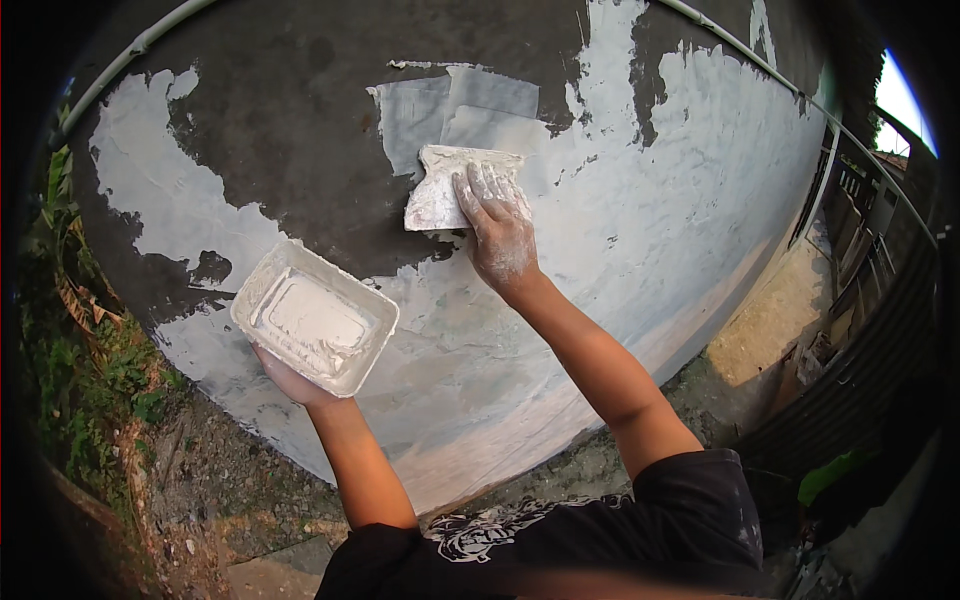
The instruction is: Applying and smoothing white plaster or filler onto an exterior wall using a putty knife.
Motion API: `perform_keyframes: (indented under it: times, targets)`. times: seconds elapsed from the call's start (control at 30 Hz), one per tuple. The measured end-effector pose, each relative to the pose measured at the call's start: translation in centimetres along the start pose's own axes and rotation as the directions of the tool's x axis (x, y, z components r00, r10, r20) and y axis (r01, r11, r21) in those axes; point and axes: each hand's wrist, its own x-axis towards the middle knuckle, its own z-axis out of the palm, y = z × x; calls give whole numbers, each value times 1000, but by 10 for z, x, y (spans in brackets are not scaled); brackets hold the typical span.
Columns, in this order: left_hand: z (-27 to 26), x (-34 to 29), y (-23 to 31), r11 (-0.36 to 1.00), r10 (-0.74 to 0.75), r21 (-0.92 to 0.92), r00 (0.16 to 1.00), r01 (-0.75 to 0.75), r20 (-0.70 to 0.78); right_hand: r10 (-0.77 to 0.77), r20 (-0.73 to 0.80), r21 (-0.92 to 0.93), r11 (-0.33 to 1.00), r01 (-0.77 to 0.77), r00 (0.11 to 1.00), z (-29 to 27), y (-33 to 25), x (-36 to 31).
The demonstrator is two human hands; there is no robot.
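A wide putty scraper (436,192), coated in white filler, lies against the wall in my right hand (500,235). My fingers press along its face and are dusted white. Just above the blade, wet light-grey strokes (490,95) overlap the dark wall. Lower on the left, my left hand (290,380) holds up a rectangular plastic tub (375,345) from beneath; most of its fingers are hidden behind it. White putty (310,310) covers the tub's bottom and smears its sides. The two hands are apart, both in front of the wall.
The wall (310,120) is part dark grey, part covered in pale filler (640,200). A pale pipe (140,45) crosses the upper left, another (730,40) the upper right. Plants (100,370) grow at left over rubbly ground (210,480). Wooden boards and corrugated sheeting (850,410) stand right.
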Motion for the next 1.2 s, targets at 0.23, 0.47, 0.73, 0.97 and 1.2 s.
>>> perform_keyframes:
  times: [0.23,0.47,0.73,0.97,1.2]
  targets:
    - [11,-6,51,948,142,279,989,-150,50,-53,425,69,997,25,904,-38,-56,-9]
    - [12,-16,57,933,193,306,981,-187,12,98,-410,-120,980,-160,907,-72,62,79]
    - [2,-29,78,938,163,312,987,-152,-9,56,27,-84,995,-53,998,0,-60,-10]
    - [9,-31,67,952,157,260,987,-160,34,-153,224,108,985,131,963,-27,-87,-14]
    - [2,-42,68,940,242,279,960,-195,-142,-104,-50,62,992,107,993,13,-61,-8]
